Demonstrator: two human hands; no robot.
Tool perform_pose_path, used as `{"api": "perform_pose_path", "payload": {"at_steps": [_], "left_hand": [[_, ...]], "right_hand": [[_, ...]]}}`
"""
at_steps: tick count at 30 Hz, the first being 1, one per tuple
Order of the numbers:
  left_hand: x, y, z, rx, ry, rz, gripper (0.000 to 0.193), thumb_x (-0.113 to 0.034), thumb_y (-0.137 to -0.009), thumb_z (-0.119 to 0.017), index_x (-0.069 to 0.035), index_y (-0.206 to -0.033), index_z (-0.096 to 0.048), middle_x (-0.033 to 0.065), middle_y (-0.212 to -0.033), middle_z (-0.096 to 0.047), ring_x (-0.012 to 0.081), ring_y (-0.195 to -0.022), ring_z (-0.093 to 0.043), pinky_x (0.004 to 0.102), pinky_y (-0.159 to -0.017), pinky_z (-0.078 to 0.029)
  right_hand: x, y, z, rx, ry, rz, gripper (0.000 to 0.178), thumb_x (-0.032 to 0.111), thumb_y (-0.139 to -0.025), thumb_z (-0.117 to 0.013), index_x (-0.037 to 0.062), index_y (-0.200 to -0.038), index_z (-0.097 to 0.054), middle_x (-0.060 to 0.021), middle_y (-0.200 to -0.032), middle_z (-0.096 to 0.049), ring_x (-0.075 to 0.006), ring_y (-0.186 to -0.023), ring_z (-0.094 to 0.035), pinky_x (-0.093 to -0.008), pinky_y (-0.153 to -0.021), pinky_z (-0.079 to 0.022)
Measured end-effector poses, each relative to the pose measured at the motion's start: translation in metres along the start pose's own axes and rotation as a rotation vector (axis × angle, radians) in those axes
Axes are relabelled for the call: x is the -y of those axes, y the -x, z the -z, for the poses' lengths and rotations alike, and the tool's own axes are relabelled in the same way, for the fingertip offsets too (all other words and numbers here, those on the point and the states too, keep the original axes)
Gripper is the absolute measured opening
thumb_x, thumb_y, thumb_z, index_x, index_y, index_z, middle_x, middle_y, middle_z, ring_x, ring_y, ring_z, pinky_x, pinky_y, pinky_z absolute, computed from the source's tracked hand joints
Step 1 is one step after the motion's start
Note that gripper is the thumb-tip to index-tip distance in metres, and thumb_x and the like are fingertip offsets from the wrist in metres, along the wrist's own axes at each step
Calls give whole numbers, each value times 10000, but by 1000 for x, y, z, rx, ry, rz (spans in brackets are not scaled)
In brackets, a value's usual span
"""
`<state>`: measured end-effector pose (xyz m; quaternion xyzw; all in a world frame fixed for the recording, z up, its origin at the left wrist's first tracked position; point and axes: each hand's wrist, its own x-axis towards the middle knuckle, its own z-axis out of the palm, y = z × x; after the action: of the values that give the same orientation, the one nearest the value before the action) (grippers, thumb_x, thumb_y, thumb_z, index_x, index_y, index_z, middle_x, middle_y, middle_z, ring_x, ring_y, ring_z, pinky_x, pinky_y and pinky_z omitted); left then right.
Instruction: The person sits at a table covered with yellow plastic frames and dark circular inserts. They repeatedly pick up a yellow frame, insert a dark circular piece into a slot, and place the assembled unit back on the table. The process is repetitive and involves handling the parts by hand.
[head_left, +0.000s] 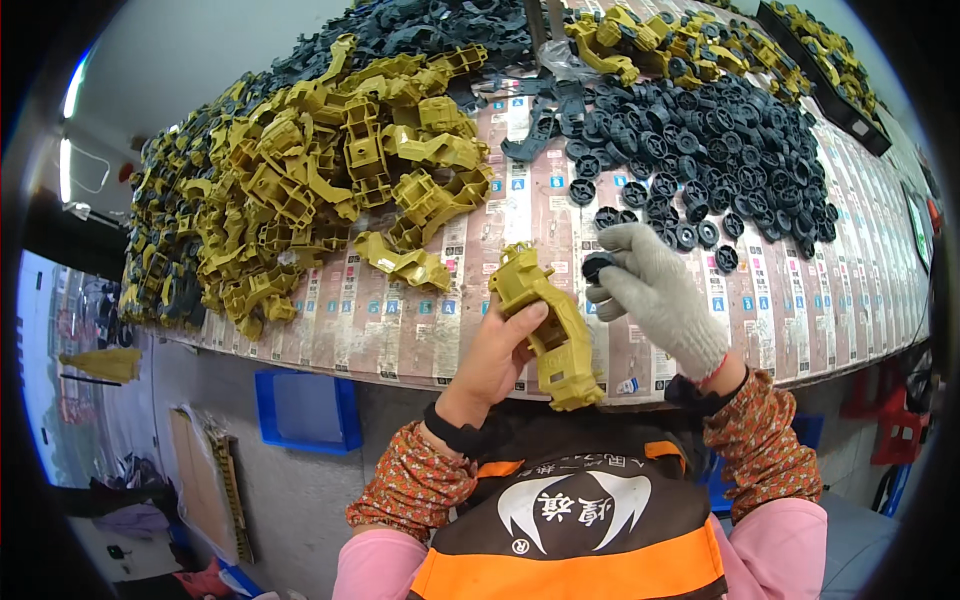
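My bare left hand (497,350) is closed round a yellow plastic toy vehicle body (562,345), which is tilted over the table's front edge. Just to its right, my right hand (655,295), in a pale knitted glove, pinches a small black wheel (597,266) between thumb and fingers. The wheel is apart from the body's upper end by a small gap. Beyond my right hand lies a wide heap of black wheels (700,140). A large pile of matching yellow bodies (340,160) rises to the left, its nearest pieces close to my left hand.
Dark plastic parts (420,30) are heaped at the back. More yellow bodies with wheels (690,45) lie at the far right, beside a black tray (850,110). The table (480,340) has a printed sheet covering. Below its edge, a blue bin (308,412) stands at the left.
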<state>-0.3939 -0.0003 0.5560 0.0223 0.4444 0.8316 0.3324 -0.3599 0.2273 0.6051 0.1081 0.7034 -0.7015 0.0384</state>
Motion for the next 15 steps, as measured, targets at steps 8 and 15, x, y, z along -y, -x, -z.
{"api": "perform_pose_path", "payload": {"at_steps": [8,15], "left_hand": [[10,24,-28,-9,-20,46,553,-284,-1055,-709,-124,-1492,-411,50,-1245,-629,169,-1091,-685,342,-905,-616],[26,27,-32,-36,-205,-54,620,-209,-1050,-721,-126,-1522,-327,57,-1287,-604,144,-1155,-627,328,-996,-546]], "right_hand": [[-28,26,-22,-87,-69,177,297,80,-1035,-633,2,-1322,-639,-99,-1135,-713,-154,-963,-733,-294,-750,-635],[-33,44,-26,-174,181,383,374,44,-963,-665,12,-1333,-627,-197,-1014,-720,-291,-878,-758,-386,-801,-597]]}}
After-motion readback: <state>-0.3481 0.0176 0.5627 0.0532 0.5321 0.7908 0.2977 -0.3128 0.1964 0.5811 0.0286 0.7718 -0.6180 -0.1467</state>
